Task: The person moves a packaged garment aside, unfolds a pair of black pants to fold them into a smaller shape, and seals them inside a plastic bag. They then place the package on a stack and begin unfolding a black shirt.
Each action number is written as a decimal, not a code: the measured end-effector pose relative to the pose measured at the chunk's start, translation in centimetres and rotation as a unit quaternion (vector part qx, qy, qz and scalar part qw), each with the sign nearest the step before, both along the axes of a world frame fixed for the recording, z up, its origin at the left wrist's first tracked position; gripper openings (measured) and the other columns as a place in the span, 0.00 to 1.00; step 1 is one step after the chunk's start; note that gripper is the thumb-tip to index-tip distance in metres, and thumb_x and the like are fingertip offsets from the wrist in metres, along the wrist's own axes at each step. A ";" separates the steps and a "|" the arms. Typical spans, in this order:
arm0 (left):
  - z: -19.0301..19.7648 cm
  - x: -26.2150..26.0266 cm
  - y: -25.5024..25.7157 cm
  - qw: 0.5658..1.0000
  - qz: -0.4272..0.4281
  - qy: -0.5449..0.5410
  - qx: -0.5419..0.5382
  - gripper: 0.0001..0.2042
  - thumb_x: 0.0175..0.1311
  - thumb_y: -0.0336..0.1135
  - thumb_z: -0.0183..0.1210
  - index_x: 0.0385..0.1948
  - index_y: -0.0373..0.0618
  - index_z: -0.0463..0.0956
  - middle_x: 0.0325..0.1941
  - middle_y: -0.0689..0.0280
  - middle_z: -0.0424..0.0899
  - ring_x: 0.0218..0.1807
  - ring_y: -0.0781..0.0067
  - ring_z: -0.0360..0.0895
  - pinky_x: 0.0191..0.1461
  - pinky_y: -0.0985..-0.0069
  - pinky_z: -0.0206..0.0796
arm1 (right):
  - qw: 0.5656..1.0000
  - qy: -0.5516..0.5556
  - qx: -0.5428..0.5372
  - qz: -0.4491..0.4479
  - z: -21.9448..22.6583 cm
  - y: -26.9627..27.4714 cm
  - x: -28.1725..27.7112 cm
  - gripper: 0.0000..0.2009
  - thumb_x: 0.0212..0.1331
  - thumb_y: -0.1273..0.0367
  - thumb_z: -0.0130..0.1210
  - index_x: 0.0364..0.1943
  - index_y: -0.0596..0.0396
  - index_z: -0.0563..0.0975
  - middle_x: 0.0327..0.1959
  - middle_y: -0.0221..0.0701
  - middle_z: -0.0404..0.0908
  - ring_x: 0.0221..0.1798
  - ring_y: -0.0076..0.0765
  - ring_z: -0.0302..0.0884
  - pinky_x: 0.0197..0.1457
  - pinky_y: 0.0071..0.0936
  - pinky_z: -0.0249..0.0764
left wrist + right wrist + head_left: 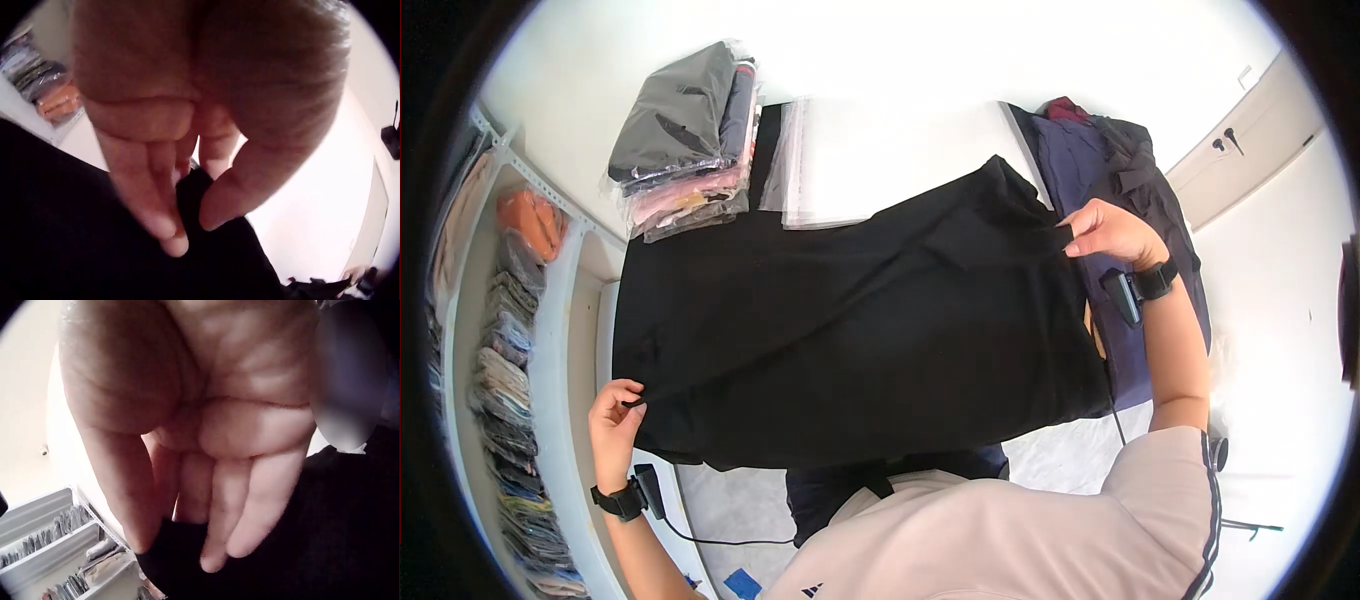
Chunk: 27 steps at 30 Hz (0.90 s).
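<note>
A wide piece of black cloth (870,340) is spread across the table, with a long diagonal crease and a raised peak at its far right. My left hand (614,418) pinches its near left edge. In the left wrist view, thumb and fingers (172,240) close around a fold of the black fabric (197,187). At the far right corner my right hand (1118,236) grips the cloth between thumb and fingers. The right wrist view has dark fabric (181,550) tucked between thumb and fingertips (214,562).
Bagged folded clothes (670,125) are stacked at the back left. Clear plastic bags (830,160) lie behind the cloth. Dark garments (1080,165) are piled on the right. Shelves (565,350) of packed clothes stand to the left. A cable (735,542) runs from the left wrist camera.
</note>
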State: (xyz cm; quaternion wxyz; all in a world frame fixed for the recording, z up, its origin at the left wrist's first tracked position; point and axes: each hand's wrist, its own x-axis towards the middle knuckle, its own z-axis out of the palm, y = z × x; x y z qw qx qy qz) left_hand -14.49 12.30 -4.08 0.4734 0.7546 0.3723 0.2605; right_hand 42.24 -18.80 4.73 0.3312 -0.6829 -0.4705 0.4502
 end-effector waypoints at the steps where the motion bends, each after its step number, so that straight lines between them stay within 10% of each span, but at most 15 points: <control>1: 0.4 0.2 -0.4 1.000 -0.030 -0.003 0.004 0.10 0.49 0.13 0.51 0.29 0.41 0.70 0.41 0.68 0.73 0.40 0.82 0.69 0.42 0.85 0.61 | 0.993 -0.070 0.011 0.095 0.1 0.2 0.4 0.04 0.47 0.78 0.59 0.27 0.65 0.80 0.28 0.30 0.80 0.33 0.20 0.73 0.49 0.20 0.70; 4: 2.9 0.8 -1.5 0.984 -0.067 0.141 0.080 0.09 0.50 0.15 0.48 0.31 0.40 0.71 0.42 0.67 0.72 0.43 0.80 0.69 0.46 0.82 0.61 | 0.994 -0.025 -0.108 -0.028 1.1 0.0 0.0 0.09 0.47 0.80 0.56 0.35 0.64 0.80 0.33 0.31 0.82 0.33 0.23 0.76 0.46 0.22 0.72; 8: 0.6 0.6 2.2 0.988 -0.023 0.100 0.119 0.12 0.52 0.18 0.46 0.38 0.38 0.72 0.43 0.64 0.71 0.45 0.73 0.69 0.52 0.79 0.60 | 0.965 -0.229 0.020 -0.129 -3.5 2.8 6.7 0.08 0.50 0.74 0.55 0.35 0.61 0.79 0.32 0.29 0.81 0.35 0.23 0.76 0.43 0.21 0.72; 15: -1.5 5.5 5.0 0.936 -0.088 0.192 0.281 0.22 0.49 0.24 0.61 0.50 0.40 0.70 0.43 0.60 0.73 0.48 0.68 0.69 0.55 0.74 0.61 | 0.897 -0.425 0.001 -0.119 -8.0 8.5 8.9 0.17 0.42 0.68 0.64 0.37 0.61 0.79 0.32 0.40 0.82 0.35 0.41 0.79 0.43 0.32 0.74; 21: -1.3 6.4 7.2 0.942 -0.108 0.301 0.103 0.17 0.46 0.24 0.63 0.40 0.36 0.71 0.37 0.60 0.74 0.41 0.62 0.71 0.47 0.71 0.64 | 0.907 -0.397 -0.006 -0.140 -6.9 8.4 12.2 0.13 0.43 0.67 0.65 0.31 0.62 0.79 0.23 0.38 0.80 0.28 0.37 0.77 0.36 0.32 0.71; 27: -1.0 7.2 6.5 0.945 -0.083 0.274 0.160 0.13 0.46 0.25 0.63 0.32 0.34 0.69 0.28 0.58 0.73 0.34 0.62 0.71 0.42 0.71 0.64 | 0.936 -0.305 0.032 -0.170 -9.3 7.7 11.5 0.13 0.50 0.66 0.62 0.35 0.61 0.77 0.27 0.35 0.79 0.27 0.32 0.76 0.35 0.29 0.72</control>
